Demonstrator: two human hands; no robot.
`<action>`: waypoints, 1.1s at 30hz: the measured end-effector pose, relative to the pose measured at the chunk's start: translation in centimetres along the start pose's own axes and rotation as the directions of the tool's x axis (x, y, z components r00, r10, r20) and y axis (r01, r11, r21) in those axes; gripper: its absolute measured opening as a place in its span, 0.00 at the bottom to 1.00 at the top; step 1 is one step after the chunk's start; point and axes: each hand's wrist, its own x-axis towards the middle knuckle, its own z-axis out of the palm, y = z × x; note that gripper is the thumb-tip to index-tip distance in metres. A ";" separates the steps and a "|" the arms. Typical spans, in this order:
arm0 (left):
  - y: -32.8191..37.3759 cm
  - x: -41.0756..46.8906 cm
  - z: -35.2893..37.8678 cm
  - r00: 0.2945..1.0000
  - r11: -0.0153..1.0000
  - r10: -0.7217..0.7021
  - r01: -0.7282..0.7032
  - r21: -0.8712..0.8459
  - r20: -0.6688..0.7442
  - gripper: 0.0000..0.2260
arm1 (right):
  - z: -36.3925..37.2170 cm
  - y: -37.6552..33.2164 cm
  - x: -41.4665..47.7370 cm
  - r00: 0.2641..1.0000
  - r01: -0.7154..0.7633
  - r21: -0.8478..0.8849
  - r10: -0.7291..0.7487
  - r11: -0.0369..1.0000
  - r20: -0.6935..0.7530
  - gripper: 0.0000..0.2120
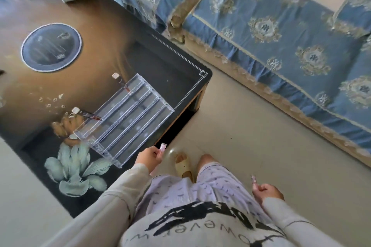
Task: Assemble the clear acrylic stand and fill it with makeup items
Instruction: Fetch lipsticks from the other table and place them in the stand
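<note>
The clear stand (130,118) sits built by the near edge of the table (170,66), so filling looks like the step now: the left hand (147,158) pinches a pink tube (161,149), the right hand (268,192) curls round a small pink stick (254,180), and next each should go in a row.

A glossy dark table (180,70) stands on pale floor (251,136) beside a blue patterned sofa (281,32).
</note>
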 end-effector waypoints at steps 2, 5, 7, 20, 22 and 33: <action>-1.1 -0.1 0.0 0.997 0.997 -0.072 0.072 -0.041 -0.006 0.09 | -1.1 -2.5 1.3 0.996 0.059 -0.034 -0.057 0.998 0.062 0.21; -2.9 -0.4 0.2 0.977 0.971 -0.212 0.207 -0.117 -0.031 0.11 | -2.6 -6.5 3.1 0.978 0.174 -0.104 -0.159 0.979 0.136 0.13; -3.9 -0.9 0.3 0.954 0.941 -0.299 0.290 -0.176 -0.031 0.11 | -3.5 -9.6 4.2 0.961 0.243 -0.133 -0.220 0.961 0.168 0.12; -3.1 -4.3 6.0 0.786 0.595 -0.614 0.519 -0.614 0.070 0.07 | -4.4 -27.1 8.0 0.788 0.610 -0.361 -0.491 0.705 0.372 0.17; -2.2 -4.5 6.8 0.764 0.546 -0.640 0.526 -0.653 0.081 0.09 | -4.0 -28.0 8.0 0.773 0.627 -0.367 -0.490 0.688 0.403 0.17; -2.7 -2.6 2.5 0.769 0.415 -0.639 0.347 -0.841 0.002 0.09 | -1.9 -31.1 4.2 0.720 0.673 -0.303 -0.504 0.674 0.477 0.14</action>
